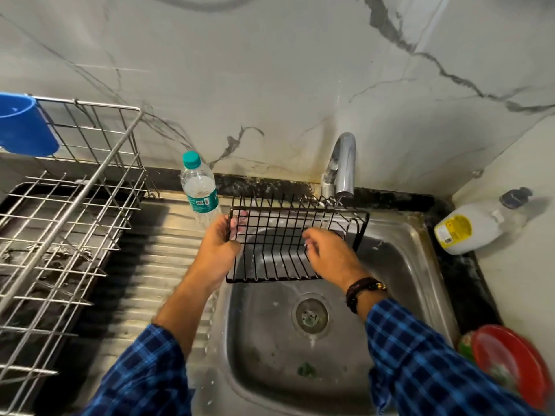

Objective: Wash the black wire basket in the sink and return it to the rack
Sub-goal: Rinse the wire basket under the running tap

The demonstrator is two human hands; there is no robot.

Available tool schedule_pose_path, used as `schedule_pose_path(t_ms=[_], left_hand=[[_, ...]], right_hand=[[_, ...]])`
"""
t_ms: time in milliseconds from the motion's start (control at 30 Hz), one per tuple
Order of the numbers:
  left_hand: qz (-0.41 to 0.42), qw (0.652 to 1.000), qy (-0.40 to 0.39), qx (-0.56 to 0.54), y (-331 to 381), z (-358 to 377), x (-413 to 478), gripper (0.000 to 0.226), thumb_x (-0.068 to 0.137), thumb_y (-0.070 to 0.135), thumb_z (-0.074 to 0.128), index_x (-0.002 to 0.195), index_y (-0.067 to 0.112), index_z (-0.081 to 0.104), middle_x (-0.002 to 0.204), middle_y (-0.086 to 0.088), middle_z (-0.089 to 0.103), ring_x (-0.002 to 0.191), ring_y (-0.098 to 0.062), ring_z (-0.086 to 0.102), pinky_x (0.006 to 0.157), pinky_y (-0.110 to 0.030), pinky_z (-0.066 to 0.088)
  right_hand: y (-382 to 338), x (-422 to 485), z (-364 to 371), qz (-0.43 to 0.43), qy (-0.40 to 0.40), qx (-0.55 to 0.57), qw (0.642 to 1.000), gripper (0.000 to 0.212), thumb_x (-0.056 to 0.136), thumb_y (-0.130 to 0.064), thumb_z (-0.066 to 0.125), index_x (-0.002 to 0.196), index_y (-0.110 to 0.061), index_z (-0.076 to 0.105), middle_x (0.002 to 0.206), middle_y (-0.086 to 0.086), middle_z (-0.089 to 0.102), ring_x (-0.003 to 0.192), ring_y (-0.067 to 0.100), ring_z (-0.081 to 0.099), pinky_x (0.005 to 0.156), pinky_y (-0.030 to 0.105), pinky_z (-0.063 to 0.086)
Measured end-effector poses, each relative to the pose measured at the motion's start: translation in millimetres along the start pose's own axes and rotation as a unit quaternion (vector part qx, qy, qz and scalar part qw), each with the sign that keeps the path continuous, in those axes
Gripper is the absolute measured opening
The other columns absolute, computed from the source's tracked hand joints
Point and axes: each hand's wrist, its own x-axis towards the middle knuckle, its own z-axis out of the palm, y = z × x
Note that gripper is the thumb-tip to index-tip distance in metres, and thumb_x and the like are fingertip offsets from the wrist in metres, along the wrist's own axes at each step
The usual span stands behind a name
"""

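Black wire basket point(288, 244) is hanging over the sink point(405, 265).
Left grip point(219, 244) is clutching its end, right grip point(327, 256) pinching its wires.

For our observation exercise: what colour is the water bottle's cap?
The cap is teal, clearest in the head view.

This is a kitchen. A stainless steel sink point(408, 265) with a chrome tap point(345, 163) adjoins a silver wire dish rack point(90, 185).
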Motion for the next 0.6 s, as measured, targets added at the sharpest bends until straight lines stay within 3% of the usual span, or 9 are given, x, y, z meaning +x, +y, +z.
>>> schedule_pose_path(t_ms=[133, 200, 300, 367, 433, 533, 567, 600], left_hand=[[-0.01, 1.0, -0.009, -0.002, -6, 3, -4, 0.059, 0.086, -0.028, 0.04, 0.099, 0.027, 0.057, 0.115, 0.012, 0.068, 0.117, -0.003, 0.06, 0.109, -0.034, 0.04], [-0.01, 1.0, -0.006, -0.018, -9, 8, -3, 0.061, 0.085, -0.029, 0.038, 0.097, 0.028, 0.056, 0.118, 0.01, 0.068, 0.123, -0.007, 0.058, 0.109, -0.034, 0.041], [-0.014, 0.999, 0.004, -0.05, -13, 21, -2, 0.057, 0.084, -0.031, 0.036, 0.098, 0.021, 0.055, 0.117, 0.006, 0.066, 0.125, -0.012, 0.057, 0.107, -0.034, 0.042], [-0.012, 0.998, 0.0, -0.058, -15, 32, -4, 0.055, 0.083, -0.032, 0.036, 0.098, 0.018, 0.054, 0.116, 0.004, 0.066, 0.126, -0.014, 0.057, 0.107, -0.034, 0.042], [-0.008, 0.998, -0.015, -0.055, -20, 43, -7, 0.057, 0.081, -0.03, 0.039, 0.101, 0.02, 0.057, 0.118, 0.001, 0.066, 0.119, -0.01, 0.061, 0.103, -0.032, 0.046], [0.003, 0.999, -0.041, -0.028, -23, 56, -2, 0.049, 0.074, -0.018, 0.046, 0.108, 0.016, 0.057, 0.115, 0.0, 0.067, 0.11, -0.006, 0.063, 0.096, -0.027, 0.049], [-0.005, 0.999, -0.046, -0.014, -23, 60, 2, 0.05, 0.074, -0.016, 0.047, 0.111, 0.016, 0.057, 0.115, -0.001, 0.067, 0.111, -0.008, 0.063, 0.096, -0.03, 0.05], [-0.013, 0.998, -0.054, -0.01, -21, 63, 7, 0.05, 0.075, -0.016, 0.048, 0.113, 0.015, 0.056, 0.114, -0.001, 0.068, 0.11, -0.009, 0.065, 0.095, -0.031, 0.051]], right_hand=[[-5, 2, 4, 0.112, 0.218, 0.062, 0.968, 0.025, 0.095, -0.01, 0.053, 0.119, -0.014, 0.058, 0.126, 0.005, 0.047, 0.108, 0.018, 0.056, 0.095, 0.034, 0.055], [-15, -1, 10, 0.123, 0.246, 0.045, 0.96, 0.038, 0.093, -0.007, 0.054, 0.13, -0.011, 0.053, 0.139, 0.007, 0.04, 0.12, 0.021, 0.05, 0.105, 0.031, 0.048], [-34, -7, 21, 0.174, 0.195, 0.073, 0.962, 0.068, 0.098, -0.014, 0.051, 0.158, -0.012, 0.018, 0.165, 0.005, 0.002, 0.151, 0.03, 0.014, 0.116, 0.031, 0.024], [-44, -9, 26, 0.23, 0.155, 0.098, 0.956, 0.084, 0.102, -0.026, 0.048, 0.159, -0.013, -0.013, 0.165, 0.005, -0.025, 0.152, 0.037, -0.01, 0.116, 0.035, 0.01], [-52, -8, 27, 0.274, 0.098, 0.127, 0.948, 0.088, 0.104, -0.041, 0.041, 0.154, -0.013, -0.026, 0.16, 0.011, -0.035, 0.151, 0.042, -0.013, 0.122, 0.046, 0.009], [-66, -18, 34, 0.226, -0.01, 0.137, 0.964, 0.081, 0.104, -0.053, 0.026, 0.155, -0.012, -0.022, 0.158, 0.014, -0.036, 0.152, 0.04, -0.005, 0.123, 0.052, 0.018], [-69, -24, 36, 0.192, -0.031, 0.13, 0.972, 0.076, 0.104, -0.053, 0.023, 0.159, -0.012, -0.01, 0.162, 0.015, -0.026, 0.152, 0.04, 0.008, 0.121, 0.052, 0.025], [-69, -28, 34, 0.16, -0.037, 0.121, 0.979, 0.068, 0.105, -0.051, 0.021, 0.159, -0.012, 0.012, 0.167, 0.019, -0.003, 0.147, 0.039, 0.029, 0.115, 0.05, 0.037]])
